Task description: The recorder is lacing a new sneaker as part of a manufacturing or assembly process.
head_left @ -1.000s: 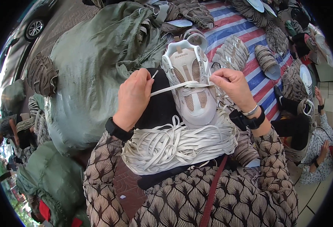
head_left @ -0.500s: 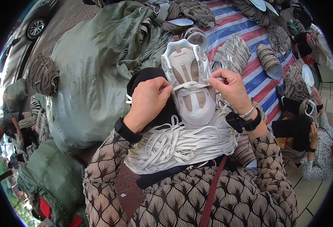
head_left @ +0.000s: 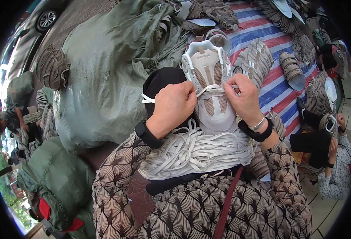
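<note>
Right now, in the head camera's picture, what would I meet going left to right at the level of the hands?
Big green sack → left hand → white shoe → right hand → striped tarp → seated co-worker.

The white shoe (head_left: 211,95) has a smooth, faintly glossy synthetic shell with matt tan mesh panels, and its flat lace (head_left: 213,89) is woven cloth. The bundle of laces (head_left: 195,153) looks matt fabric too. The green sack (head_left: 107,75) is rough, creased cloth; the striped tarp (head_left: 279,85) is shiny woven plastic.
</note>
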`<move>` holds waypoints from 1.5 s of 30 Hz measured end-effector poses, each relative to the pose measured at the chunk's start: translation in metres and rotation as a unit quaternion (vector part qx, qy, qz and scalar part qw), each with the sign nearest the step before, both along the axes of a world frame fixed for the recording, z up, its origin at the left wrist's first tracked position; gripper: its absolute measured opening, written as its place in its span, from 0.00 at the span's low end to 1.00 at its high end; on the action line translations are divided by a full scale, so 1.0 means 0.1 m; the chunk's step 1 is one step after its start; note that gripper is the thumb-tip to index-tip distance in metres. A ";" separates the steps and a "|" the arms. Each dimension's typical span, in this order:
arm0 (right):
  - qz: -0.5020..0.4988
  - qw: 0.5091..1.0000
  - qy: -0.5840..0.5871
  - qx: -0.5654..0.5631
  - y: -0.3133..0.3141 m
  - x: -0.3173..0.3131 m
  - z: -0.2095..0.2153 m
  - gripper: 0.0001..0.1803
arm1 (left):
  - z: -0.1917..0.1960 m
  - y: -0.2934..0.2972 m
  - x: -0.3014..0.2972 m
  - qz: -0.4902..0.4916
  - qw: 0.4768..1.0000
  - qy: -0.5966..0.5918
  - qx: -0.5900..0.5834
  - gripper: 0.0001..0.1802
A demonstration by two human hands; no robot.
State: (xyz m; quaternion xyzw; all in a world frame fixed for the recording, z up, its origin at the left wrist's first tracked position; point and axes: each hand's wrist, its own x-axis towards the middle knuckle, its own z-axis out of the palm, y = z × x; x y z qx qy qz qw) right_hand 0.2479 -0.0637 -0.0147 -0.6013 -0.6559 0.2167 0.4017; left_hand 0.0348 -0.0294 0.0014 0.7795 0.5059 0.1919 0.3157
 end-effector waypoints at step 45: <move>0.136 0.906 0.305 -0.259 1.55 -0.18 0.75 0.09 | 0.38 1.23 0.16 0.002 0.972 -0.230 0.036 0.09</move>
